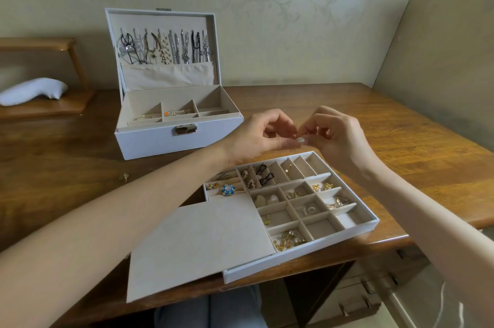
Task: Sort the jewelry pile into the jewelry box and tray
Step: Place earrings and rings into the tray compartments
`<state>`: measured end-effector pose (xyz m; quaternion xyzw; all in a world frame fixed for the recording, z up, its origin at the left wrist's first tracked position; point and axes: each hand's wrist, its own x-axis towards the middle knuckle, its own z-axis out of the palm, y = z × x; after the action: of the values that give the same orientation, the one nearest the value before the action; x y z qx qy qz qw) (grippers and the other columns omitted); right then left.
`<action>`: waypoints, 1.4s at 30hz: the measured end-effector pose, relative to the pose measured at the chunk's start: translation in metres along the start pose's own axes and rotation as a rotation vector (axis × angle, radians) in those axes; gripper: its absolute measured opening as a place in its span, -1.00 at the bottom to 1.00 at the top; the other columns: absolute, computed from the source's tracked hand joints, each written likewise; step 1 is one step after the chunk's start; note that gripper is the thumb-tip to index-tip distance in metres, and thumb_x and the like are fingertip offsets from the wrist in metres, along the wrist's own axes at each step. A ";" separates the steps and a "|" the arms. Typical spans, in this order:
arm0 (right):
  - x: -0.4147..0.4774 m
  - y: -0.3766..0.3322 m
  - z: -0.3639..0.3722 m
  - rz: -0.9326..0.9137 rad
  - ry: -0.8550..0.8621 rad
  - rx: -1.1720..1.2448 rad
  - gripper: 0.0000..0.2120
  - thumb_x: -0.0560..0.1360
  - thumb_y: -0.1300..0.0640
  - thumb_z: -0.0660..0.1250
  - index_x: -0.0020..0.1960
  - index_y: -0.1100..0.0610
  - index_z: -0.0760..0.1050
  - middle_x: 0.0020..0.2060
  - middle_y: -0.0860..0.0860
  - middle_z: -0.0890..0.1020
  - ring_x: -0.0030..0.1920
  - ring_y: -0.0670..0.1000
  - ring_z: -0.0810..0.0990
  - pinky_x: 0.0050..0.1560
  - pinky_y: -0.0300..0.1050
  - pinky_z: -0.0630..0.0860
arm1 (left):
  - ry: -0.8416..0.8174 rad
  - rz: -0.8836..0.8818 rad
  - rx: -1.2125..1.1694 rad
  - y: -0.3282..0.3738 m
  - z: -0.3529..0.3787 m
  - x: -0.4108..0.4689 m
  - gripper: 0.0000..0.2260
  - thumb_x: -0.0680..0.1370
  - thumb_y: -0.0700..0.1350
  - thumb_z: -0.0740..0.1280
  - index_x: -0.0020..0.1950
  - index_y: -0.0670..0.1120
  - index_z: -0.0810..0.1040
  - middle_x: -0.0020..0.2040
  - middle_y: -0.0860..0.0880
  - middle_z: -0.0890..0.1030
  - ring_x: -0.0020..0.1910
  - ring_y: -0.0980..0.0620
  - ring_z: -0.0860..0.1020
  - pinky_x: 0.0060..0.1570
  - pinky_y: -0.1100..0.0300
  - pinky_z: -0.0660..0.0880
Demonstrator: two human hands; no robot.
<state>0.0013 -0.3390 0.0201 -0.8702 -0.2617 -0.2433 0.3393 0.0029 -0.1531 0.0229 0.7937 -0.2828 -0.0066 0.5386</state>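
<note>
A: The small piece is sitting at frame centre, pinched between both hands and hovering just above the tray's upper edge. The left hand is clamping it with thumb and forefinger. The right hand is pinching it from the other side.

B: Which way is it pointing?

A: Cannot tell. The fingertips are hiding most of it, so the long axis isn't reading.

B: Risks?

A: Probably a drop while the two hands are working it, since there's very little to grip. It'd likely be landing in the wrong compartment or bouncing onto the table, where a stray gold piece is already lying at left-centre. The beige insert is covering the tray's lower-left corner. The jewelry box is standing open at upper left, well apart.
</note>
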 end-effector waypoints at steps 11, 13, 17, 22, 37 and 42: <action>-0.001 0.002 -0.001 0.093 -0.032 0.064 -0.84 0.33 0.20 0.52 -0.28 0.00 0.58 -0.30 -0.14 0.53 -0.31 -0.02 0.42 -0.24 -0.11 0.36 | 0.041 -0.012 -0.057 -0.003 0.001 0.006 -0.93 0.50 -0.25 0.37 -0.06 -0.12 0.53 -0.14 0.03 0.59 -0.16 0.26 0.54 -0.09 0.42 0.45; -0.001 0.002 0.000 0.098 -0.027 0.105 -0.81 0.33 0.22 0.52 -0.29 -0.02 0.56 -0.31 -0.12 0.53 -0.31 0.00 0.41 -0.25 -0.17 0.34 | 0.036 -0.041 -0.106 -0.007 0.001 0.008 -0.89 0.47 -0.28 0.40 -0.09 -0.11 0.52 -0.14 0.02 0.59 -0.14 0.20 0.55 -0.03 0.38 0.48; -0.003 0.002 0.000 0.166 -0.037 0.279 -0.85 0.33 0.28 0.50 -0.28 0.08 0.58 -0.28 0.06 0.55 -0.28 -0.03 0.37 -0.23 -0.23 0.34 | 0.002 -0.122 -0.167 -0.010 0.002 0.011 -0.87 0.46 -0.25 0.41 -0.07 -0.08 0.52 -0.11 0.01 0.61 -0.10 0.17 0.58 0.02 0.38 0.48; -0.007 0.006 0.002 0.232 -0.026 0.363 -0.84 0.35 0.29 0.48 -0.29 0.08 0.57 -0.22 0.19 0.56 -0.25 0.06 0.39 -0.17 -0.10 0.37 | -0.014 -0.118 -0.190 -0.011 0.005 0.009 -0.87 0.44 -0.27 0.42 -0.11 -0.10 0.52 -0.16 -0.02 0.62 -0.13 0.14 0.59 0.02 0.34 0.50; -0.020 0.021 0.003 0.271 -0.139 0.294 -0.83 0.38 0.25 0.48 -0.29 0.03 0.56 -0.33 -0.05 0.55 -0.37 -0.19 0.42 -0.33 -0.40 0.36 | -0.062 -0.070 0.264 -0.010 0.013 0.010 -0.95 0.45 -0.14 0.46 -0.18 -0.07 0.62 -0.23 0.06 0.58 -0.25 0.14 0.46 -0.20 0.23 0.41; -0.023 0.044 -0.003 0.364 -0.018 0.333 -0.96 0.42 0.14 0.45 -0.16 0.10 0.60 -0.33 -0.03 0.58 -0.37 -0.18 0.45 -0.34 -0.35 0.39 | -0.138 -0.059 0.684 -0.013 0.010 0.015 -0.89 0.42 0.04 0.46 -0.26 0.13 0.56 -0.16 0.14 0.45 -0.06 0.11 0.37 0.00 0.11 0.31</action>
<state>0.0112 -0.3757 -0.0124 -0.8372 -0.1401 -0.1240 0.5139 0.0180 -0.1646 0.0118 0.9337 -0.2813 0.0190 0.2206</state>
